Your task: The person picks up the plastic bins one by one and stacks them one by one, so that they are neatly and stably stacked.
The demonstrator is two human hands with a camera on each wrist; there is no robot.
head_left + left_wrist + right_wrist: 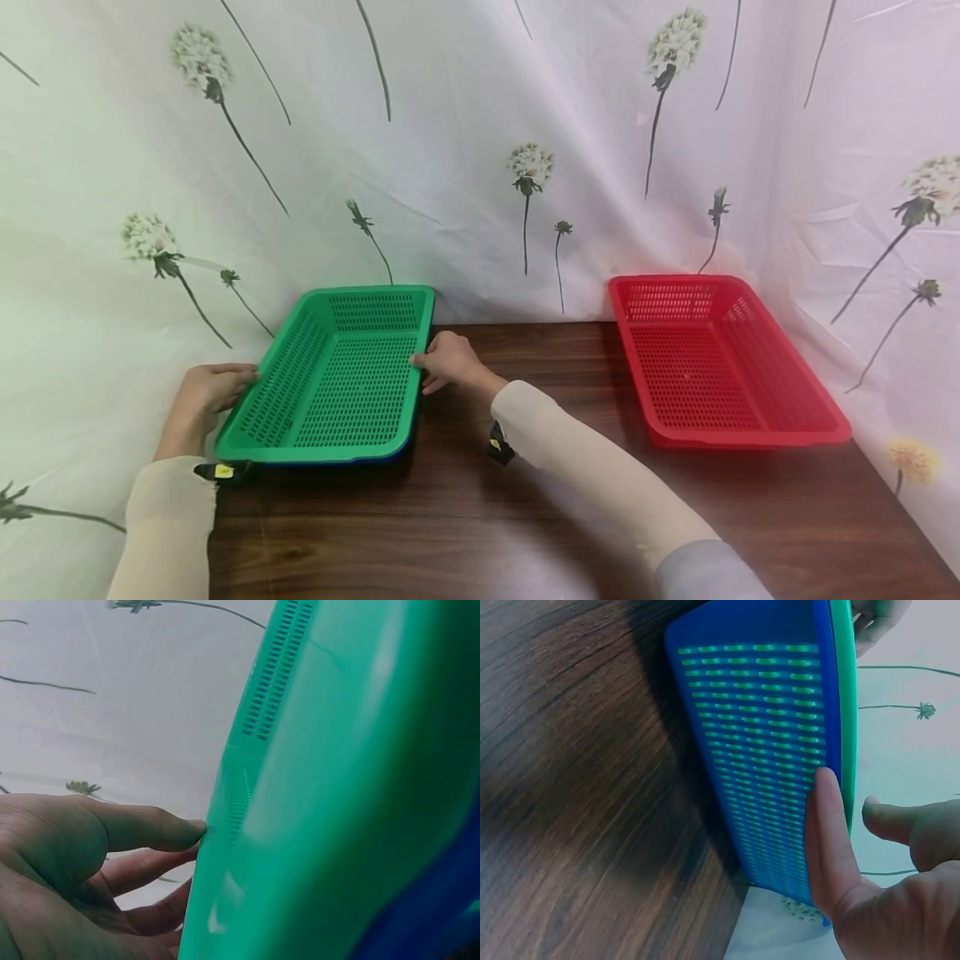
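Observation:
A green plastic basket with slotted walls sits nested inside a blue basket, whose wall shows below the green rim. My left hand is at the left side of the green basket, with a fingertip right at its rim and the other fingers partly hidden behind the edge. On the opposite side is my right hand. Its long fingers lie straight along the blue basket's outer wall, just under the rim. The right thumb stands a little off the green edge in the right wrist view.
A red slotted basket stands on the right of the dark wooden table, with its far end close to the wall. White cloth printed with dandelions hangs behind the table and along its sides.

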